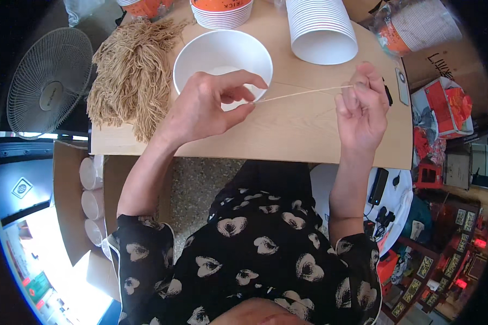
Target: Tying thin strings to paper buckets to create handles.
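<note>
A thin tan string [303, 94] stretches nearly taut between my two hands over the table. At its left end, the thumb and a curled finger of my left hand [209, 105] pinch it, while the index finger stands away. My right hand [361, 105] holds the other end, its fingers curled round it and raised. Just behind my left hand is a white paper bucket [222, 40] with its mouth upward, its near rim partly hidden by the hand. To the left lies a thick bundle of tan strings [133, 70].
A nested stack of white paper buckets [322, 27] lies at the table's back, beside an orange-printed stack [222, 13]. The wooden table [287, 138] ends close to my body. A fan [50, 86] and a cardboard box of white cups [70, 179] stand left; a wrapped stack [417, 30] sits right.
</note>
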Motion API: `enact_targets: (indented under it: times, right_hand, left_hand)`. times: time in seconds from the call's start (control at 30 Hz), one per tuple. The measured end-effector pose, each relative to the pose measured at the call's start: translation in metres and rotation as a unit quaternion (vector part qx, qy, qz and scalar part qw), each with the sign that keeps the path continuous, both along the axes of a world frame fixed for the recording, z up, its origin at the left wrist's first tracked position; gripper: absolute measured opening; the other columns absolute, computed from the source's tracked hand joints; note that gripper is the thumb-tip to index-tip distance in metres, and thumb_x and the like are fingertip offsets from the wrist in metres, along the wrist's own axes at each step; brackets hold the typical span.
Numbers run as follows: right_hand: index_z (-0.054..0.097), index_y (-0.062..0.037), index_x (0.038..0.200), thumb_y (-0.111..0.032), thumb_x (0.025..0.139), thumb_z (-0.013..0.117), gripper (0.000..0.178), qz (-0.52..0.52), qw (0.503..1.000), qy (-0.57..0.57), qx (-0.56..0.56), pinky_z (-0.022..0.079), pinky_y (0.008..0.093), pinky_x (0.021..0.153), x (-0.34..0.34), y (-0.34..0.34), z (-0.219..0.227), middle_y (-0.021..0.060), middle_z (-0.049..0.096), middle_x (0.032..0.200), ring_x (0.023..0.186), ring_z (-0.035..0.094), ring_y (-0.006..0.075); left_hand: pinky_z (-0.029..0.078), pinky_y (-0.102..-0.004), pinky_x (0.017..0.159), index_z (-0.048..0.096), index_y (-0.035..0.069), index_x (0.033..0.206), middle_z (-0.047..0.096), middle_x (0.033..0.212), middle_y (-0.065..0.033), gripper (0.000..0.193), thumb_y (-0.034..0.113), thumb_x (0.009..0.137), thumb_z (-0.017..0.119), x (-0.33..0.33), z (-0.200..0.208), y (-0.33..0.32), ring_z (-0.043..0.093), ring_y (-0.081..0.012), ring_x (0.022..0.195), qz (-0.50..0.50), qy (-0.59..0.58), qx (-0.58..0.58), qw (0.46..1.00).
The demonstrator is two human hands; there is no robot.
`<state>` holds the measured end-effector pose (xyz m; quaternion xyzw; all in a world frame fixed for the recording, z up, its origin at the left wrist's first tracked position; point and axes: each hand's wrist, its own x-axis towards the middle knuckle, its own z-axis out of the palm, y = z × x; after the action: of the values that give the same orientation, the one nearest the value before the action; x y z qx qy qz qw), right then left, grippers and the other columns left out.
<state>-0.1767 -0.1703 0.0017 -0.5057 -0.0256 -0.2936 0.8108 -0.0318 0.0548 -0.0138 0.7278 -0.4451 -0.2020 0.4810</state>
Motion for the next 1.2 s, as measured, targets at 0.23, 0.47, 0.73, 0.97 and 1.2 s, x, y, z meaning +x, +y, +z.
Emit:
enact_targets:
  times: [0.23,0.47,0.73,0.97,1.2]
  right_hand:
    - [0.057,0.0067,0.121,0.004,0.087,0.05,0.034,0.01,0.999,-0.021,-0.024,0.025,0.0207,0.047,-0.002,0.004,0.007,-0.0019,0.051,0.076,0.052,0.031,0.0032]
    - [0.069,0.0001,0.105,-0.002,0.088,0.064,0.018,-0.068,0.89,0.255,-0.373,0.03,0.017,0.055,-0.042,-0.005,0.037,-0.0065,0.051,0.074,0.064,0.041,-0.0011]
    - [0.065,0.0036,0.095,-0.002,0.089,0.06,0.01,0.027,0.792,0.36,-0.492,0.04,0.0228,0.06,-0.102,-0.018,0.033,0.0015,0.057,0.074,0.068,0.05,0.0073]
    - [0.066,0.0023,0.086,-0.003,0.088,0.064,0.006,0.161,0.817,0.305,-0.462,0.044,0.0274,0.057,-0.153,-0.026,0.024,0.0074,0.062,0.072,0.061,0.057,0.0158]
    - [0.071,0.0028,0.093,-0.002,0.088,0.068,0.007,0.253,0.845,0.26,-0.393,0.049,0.0246,0.055,-0.119,0.003,0.003,0.0077,0.068,0.075,0.06,0.063,0.0113]
  left_hand:
    - [0.057,-0.0306,0.072,0.073,0.005,0.092,0.074,0.09,-0.0044,0.011,0.004,0.081,0.075,0.003,-0.005,-0.003,0.07,-0.0163,0.082,-0.022,-0.134,-0.01,0.991]
    - [0.058,-0.0327,0.073,0.072,0.01,0.108,0.074,0.095,-0.0066,0.028,0.008,0.081,0.076,0.002,0.004,0.016,0.072,-0.0223,0.086,0.007,-0.178,0.008,0.984]
    - [0.044,-0.0486,0.103,0.055,-0.001,0.131,0.052,0.137,-0.028,0.053,0.015,0.083,0.072,0.035,-0.032,0.03,0.051,-0.0441,0.126,0.279,-0.328,-0.01,0.903]
    - [0.054,-0.0395,0.08,0.069,0.006,0.113,0.071,0.1,-0.0186,0.036,-0.005,0.083,0.054,0.076,-0.018,0.004,0.07,-0.0326,0.093,0.19,-0.213,0.024,0.958]
    - [0.055,-0.0385,0.083,0.071,0.012,0.112,0.071,0.103,-0.0151,0.033,-0.001,0.085,0.058,0.111,-0.009,-0.038,0.07,-0.0297,0.093,-0.025,-0.246,0.01,0.969]
